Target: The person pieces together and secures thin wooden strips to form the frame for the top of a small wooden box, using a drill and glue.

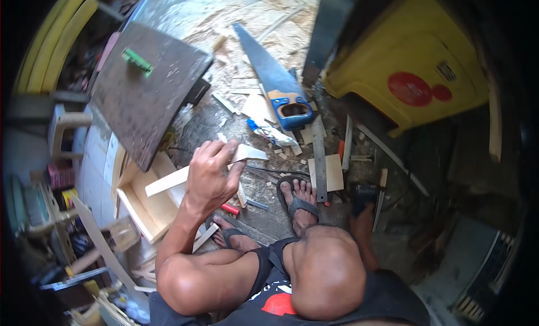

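Note:
My left hand [210, 174] grips a pale wooden strip [168, 181] that reaches from a small open wooden box [147, 211] toward the right, its far end cut at an angle. My right hand [364, 211] is low on the right, beyond my raised knee, closed on a dark object [362, 194] that I cannot make out. My feet in dark sandals [300, 202] rest on the ground between both hands.
A hand saw [275, 79] with a blue handle lies ahead among wood offcuts and shavings. A steel ruler [319, 157] lies by my foot. A dark board [146, 90] leans at the left, a yellow plastic container [410, 62] stands at the right.

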`<state>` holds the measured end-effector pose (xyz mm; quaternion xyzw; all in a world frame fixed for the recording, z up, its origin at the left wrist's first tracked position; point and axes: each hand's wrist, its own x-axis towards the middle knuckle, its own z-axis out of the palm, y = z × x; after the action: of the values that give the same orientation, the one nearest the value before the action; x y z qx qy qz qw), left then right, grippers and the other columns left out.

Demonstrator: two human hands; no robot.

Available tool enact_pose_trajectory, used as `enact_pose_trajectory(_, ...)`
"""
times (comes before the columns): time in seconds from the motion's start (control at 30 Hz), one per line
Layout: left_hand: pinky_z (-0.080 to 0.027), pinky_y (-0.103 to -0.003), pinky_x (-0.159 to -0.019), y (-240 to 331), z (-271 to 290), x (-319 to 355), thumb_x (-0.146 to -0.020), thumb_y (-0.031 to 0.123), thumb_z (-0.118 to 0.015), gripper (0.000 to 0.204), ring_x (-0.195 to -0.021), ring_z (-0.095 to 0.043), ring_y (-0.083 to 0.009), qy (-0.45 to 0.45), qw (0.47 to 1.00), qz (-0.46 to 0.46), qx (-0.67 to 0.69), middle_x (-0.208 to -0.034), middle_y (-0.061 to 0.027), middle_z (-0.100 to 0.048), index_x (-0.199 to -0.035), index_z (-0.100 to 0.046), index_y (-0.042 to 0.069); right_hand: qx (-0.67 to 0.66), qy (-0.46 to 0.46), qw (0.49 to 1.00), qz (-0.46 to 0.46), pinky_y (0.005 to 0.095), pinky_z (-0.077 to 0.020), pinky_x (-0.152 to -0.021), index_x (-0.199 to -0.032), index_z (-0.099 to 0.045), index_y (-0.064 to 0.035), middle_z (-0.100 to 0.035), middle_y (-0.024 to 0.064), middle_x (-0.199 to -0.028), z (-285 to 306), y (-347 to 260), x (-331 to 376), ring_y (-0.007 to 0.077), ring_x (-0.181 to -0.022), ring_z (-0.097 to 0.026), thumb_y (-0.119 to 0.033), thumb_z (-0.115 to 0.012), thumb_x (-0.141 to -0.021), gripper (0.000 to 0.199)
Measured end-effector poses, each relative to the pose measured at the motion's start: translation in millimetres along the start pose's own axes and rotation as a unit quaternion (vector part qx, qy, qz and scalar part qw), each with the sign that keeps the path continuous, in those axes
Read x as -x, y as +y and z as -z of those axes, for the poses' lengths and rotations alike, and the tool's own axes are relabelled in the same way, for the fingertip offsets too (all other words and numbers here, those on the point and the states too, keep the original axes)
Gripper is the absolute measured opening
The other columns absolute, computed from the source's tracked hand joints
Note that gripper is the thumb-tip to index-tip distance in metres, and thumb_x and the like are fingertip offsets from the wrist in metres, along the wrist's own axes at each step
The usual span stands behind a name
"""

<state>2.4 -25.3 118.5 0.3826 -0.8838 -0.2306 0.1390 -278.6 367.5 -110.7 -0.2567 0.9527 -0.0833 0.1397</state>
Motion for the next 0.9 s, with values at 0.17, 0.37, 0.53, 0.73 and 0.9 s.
enact_pose_trajectory(0.17,-0.050,-0.043,-0.081,-7,2,10,-0.080,0.012,-0.078,0.038,-0.087,-0.063,-0.0332,0.015,1.000,-0.008,0.001,-0.092,-0.0150,-0.068,-0.115,-0.071,-0.001,-0.027,0.090,0.995,0.031,0.0489,-0.0511,-0.089,-0.110,-0.066,0.0071,-0.070,0.0249,-0.105,1,-3,-21,0.0401,-0.099,-0.068,-0.014,-0.070,-0.084,0.033)
enact_pose_trajectory(0.37,-0.049,-0.043,-0.083,-8,-4,16,-0.083,0.015,-0.076,0.037,-0.089,-0.063,-0.0325,0.031,0.999,-0.019,0.013,-0.092,-0.0141,-0.066,-0.117,-0.071,0.000,-0.183,-0.262,0.946,0.044,0.0365,-0.0547,-0.080,-0.113,-0.070,0.0055,-0.074,0.0147,-0.096,178,-140,-87,0.0212,-0.087,-0.070,-0.015,-0.067,-0.083,0.036)
enact_pose_trajectory(0.53,-0.049,-0.044,-0.083,-8,-3,20,-0.083,0.018,-0.076,0.037,-0.091,-0.064,-0.0325,0.020,1.000,-0.011,-0.004,-0.094,-0.0139,-0.067,-0.117,-0.071,0.001,-0.283,-0.230,0.806,0.465,0.0354,-0.0541,-0.064,-0.101,-0.074,0.0006,-0.074,0.0139,-0.080,229,-296,-93,0.0181,-0.067,-0.070,-0.012,-0.071,-0.081,0.023)
enact_pose_trajectory(0.73,-0.049,-0.046,-0.082,-10,-2,22,-0.082,0.017,-0.076,0.035,-0.091,-0.064,-0.0323,0.041,0.999,-0.003,0.015,-0.094,-0.0136,-0.067,-0.114,-0.071,0.002,-0.075,-0.284,0.770,0.566,0.0418,-0.0569,-0.063,-0.098,-0.077,-0.0052,-0.069,0.0192,-0.070,264,-387,-81,0.0341,-0.063,-0.071,-0.018,-0.080,-0.077,0.025)
enact_pose_trajectory(0.9,-0.050,-0.045,-0.081,-14,-6,25,-0.080,0.015,-0.075,0.034,-0.091,-0.065,-0.0323,0.056,0.998,-0.007,0.011,-0.092,-0.0138,-0.067,-0.110,-0.072,0.000,0.009,-0.268,0.763,0.589,0.0455,-0.0582,-0.066,-0.090,-0.077,-0.0054,-0.069,0.0214,-0.071,252,-410,-83,0.0393,-0.068,-0.070,-0.025,-0.082,-0.075,0.025)
